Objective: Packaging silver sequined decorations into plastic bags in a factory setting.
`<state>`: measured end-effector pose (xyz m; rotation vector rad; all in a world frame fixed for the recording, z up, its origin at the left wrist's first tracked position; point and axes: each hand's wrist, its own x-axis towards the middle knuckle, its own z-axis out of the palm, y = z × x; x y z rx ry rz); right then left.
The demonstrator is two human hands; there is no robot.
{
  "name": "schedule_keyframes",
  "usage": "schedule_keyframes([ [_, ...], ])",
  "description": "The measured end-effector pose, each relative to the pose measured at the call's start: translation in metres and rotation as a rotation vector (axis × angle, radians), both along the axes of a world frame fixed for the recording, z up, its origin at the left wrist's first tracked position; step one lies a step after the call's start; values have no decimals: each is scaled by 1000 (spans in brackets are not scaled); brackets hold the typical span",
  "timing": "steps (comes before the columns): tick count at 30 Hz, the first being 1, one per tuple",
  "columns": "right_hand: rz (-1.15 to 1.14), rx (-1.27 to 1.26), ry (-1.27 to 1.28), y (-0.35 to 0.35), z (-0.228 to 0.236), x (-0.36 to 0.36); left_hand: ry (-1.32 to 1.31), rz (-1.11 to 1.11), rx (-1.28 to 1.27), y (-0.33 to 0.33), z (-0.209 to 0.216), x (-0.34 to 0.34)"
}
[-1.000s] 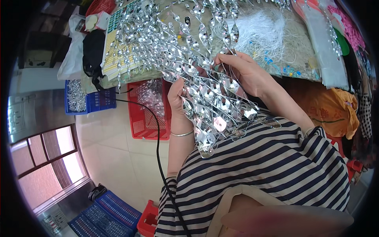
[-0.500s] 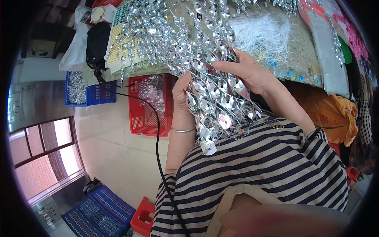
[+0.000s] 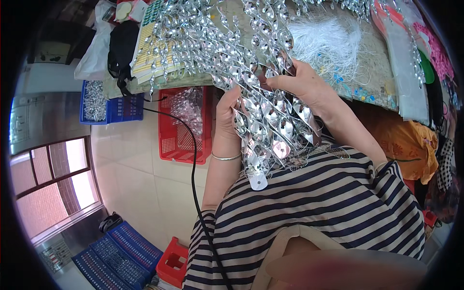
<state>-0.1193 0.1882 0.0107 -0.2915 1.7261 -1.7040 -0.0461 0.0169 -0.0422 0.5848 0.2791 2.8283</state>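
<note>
A thick bundle of shiny silver twisted strips (image 3: 270,128) hangs over the table's front edge, down in front of my striped shirt. At its left side, my left hand (image 3: 228,113) is closed on the strips' edge, thumb up. My right hand (image 3: 305,88) grips the bundle from the right, its thumb lying across the front and its fingers hidden behind. Farther up, the strips spread out over the table. A flat end with a small hole (image 3: 258,181) dangles lowest.
White thread (image 3: 326,43) lies in a tangle on the table (image 3: 372,63). Below stand a red basket (image 3: 166,154) and a blue crate (image 3: 129,113) with silver pieces. A black cable (image 3: 193,164) runs down past my left arm. Orange cloth (image 3: 411,145) hangs at the right.
The bundle has straightened and lies neater between my hands, its lower strips gathered closer together. Both hands keep their hold, shifted very slightly to the right.
</note>
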Motion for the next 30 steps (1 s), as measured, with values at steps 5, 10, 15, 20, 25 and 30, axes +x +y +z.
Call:
schedule_keyframes([
  [5, 17, -13, 16, -1, 0, 2, -182, 82, -101, -5, -13, 7],
  [10, -17, -65, 35, -6, 1, 4, -336, 186, -347, -3, -7, 9],
  [15, 11, -44, 13, -9, 8, 5, -326, 208, -209, 4, 0, 10],
  [20, -3, 8, 44, -13, 0, 3, -374, 165, -283, -5, -11, 13],
  [25, 66, -70, -131, -7, 6, 3, -361, 205, -405, -7, -17, 13],
  [30, -40, -27, -24, -1, -2, 4, -291, 162, -117, -2, -14, 14],
])
